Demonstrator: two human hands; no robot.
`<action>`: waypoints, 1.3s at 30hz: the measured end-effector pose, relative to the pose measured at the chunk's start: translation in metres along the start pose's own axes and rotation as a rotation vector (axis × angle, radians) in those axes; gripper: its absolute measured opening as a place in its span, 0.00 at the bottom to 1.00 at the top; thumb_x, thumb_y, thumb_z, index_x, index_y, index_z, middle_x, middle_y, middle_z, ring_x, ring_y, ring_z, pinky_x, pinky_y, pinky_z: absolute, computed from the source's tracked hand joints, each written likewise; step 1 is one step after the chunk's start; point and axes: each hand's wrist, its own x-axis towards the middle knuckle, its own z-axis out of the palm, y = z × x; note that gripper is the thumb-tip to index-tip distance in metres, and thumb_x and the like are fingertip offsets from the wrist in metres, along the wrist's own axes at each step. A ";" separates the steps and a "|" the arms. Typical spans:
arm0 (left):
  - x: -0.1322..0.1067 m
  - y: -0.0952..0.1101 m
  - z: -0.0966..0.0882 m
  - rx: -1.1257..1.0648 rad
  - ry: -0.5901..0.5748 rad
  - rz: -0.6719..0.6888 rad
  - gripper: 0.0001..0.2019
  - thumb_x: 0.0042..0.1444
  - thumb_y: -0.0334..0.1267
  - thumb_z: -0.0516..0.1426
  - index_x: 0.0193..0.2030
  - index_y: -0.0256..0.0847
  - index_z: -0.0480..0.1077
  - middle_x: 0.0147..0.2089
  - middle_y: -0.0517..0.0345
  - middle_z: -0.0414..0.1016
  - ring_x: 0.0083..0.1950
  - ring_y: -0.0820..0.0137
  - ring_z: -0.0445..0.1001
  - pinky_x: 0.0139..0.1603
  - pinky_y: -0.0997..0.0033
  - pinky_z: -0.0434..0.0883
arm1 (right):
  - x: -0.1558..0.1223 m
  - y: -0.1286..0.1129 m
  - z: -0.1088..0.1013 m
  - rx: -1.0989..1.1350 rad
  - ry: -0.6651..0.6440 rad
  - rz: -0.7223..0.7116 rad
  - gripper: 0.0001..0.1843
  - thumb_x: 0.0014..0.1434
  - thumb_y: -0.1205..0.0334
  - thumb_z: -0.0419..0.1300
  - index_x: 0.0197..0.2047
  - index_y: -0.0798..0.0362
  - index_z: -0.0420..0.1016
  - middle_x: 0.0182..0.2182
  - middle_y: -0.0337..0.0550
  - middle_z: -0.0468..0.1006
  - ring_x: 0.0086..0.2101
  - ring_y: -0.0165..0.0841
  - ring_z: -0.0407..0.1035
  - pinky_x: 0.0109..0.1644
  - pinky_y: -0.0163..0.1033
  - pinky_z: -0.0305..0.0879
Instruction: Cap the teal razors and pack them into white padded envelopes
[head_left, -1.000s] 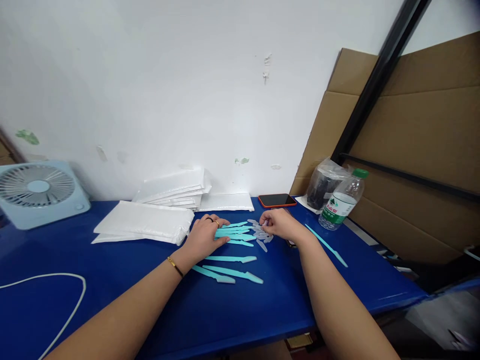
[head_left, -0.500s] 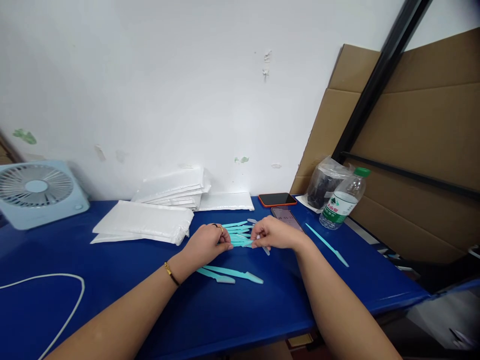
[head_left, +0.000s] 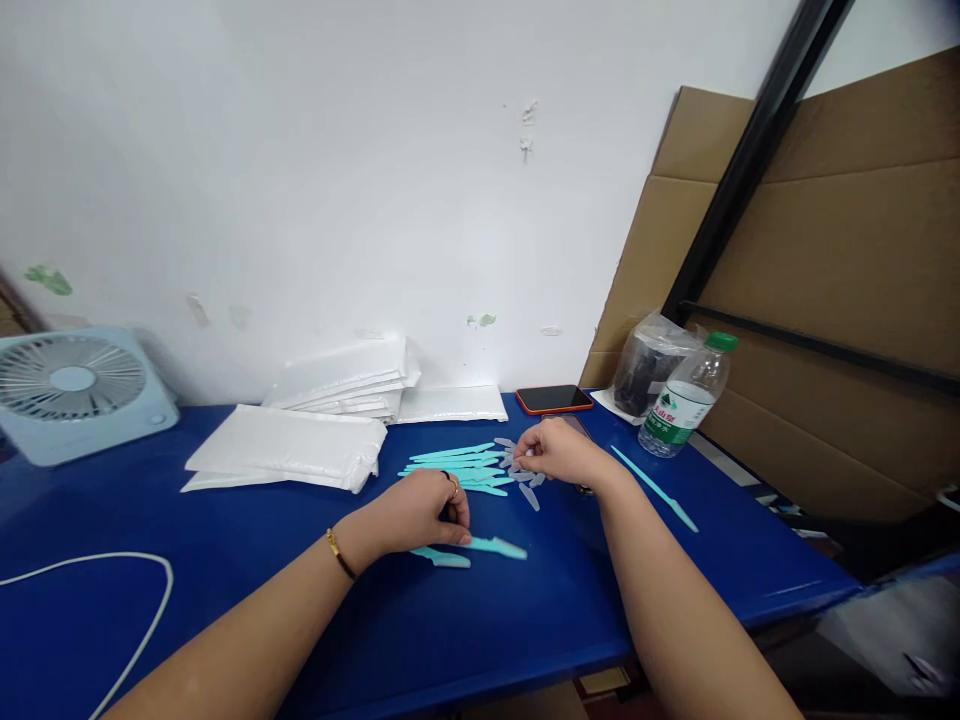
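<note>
A pile of thin teal plastic sticks [head_left: 454, 464] lies on the blue table [head_left: 465, 630]. Beside it lie several small clear caps [head_left: 525, 478]. My left hand [head_left: 416, 514] is closed, its fingers pinching a capped teal stick [head_left: 491, 546] among the capped sticks lying near the front. My right hand [head_left: 559, 455] is closed in a pinch over the clear caps and grips one of them. One single teal stick [head_left: 654, 488] lies apart on the right.
White padded envelopes [head_left: 289, 450] are stacked at the back left, a small blue fan [head_left: 75, 385] at far left, a white cable [head_left: 142, 625] in front. A phone [head_left: 553, 398], a water bottle [head_left: 684, 398] and a plastic bag [head_left: 645, 365] stand at the back right before cardboard [head_left: 825, 290].
My left hand has moved from the teal pile toward me onto the capped sticks. My right hand has gone back to the clear caps.
</note>
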 end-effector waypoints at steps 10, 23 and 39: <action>0.005 -0.004 0.009 0.089 0.145 -0.130 0.11 0.49 0.48 0.57 0.30 0.43 0.73 0.30 0.60 0.73 0.32 0.71 0.69 0.32 0.74 0.60 | 0.001 -0.009 0.016 -0.071 -0.284 -0.126 0.16 0.39 0.51 0.67 0.29 0.54 0.77 0.23 0.38 0.74 0.23 0.28 0.65 0.22 0.30 0.53; 0.014 -0.018 -0.006 0.226 0.397 -0.287 0.10 0.52 0.45 0.55 0.34 0.42 0.72 0.36 0.57 0.73 0.39 0.66 0.70 0.39 0.68 0.61 | 0.007 0.012 0.003 -0.094 0.043 0.050 0.06 0.47 0.61 0.61 0.26 0.54 0.76 0.23 0.39 0.76 0.24 0.28 0.66 0.25 0.30 0.53; -0.008 -0.012 -0.016 0.019 0.030 -0.247 0.07 0.44 0.43 0.58 0.27 0.45 0.73 0.26 0.63 0.74 0.27 0.72 0.69 0.23 0.76 0.57 | -0.002 -0.028 0.024 0.134 -0.352 -0.187 0.16 0.47 0.48 0.61 0.31 0.53 0.77 0.20 0.36 0.73 0.21 0.26 0.66 0.24 0.29 0.58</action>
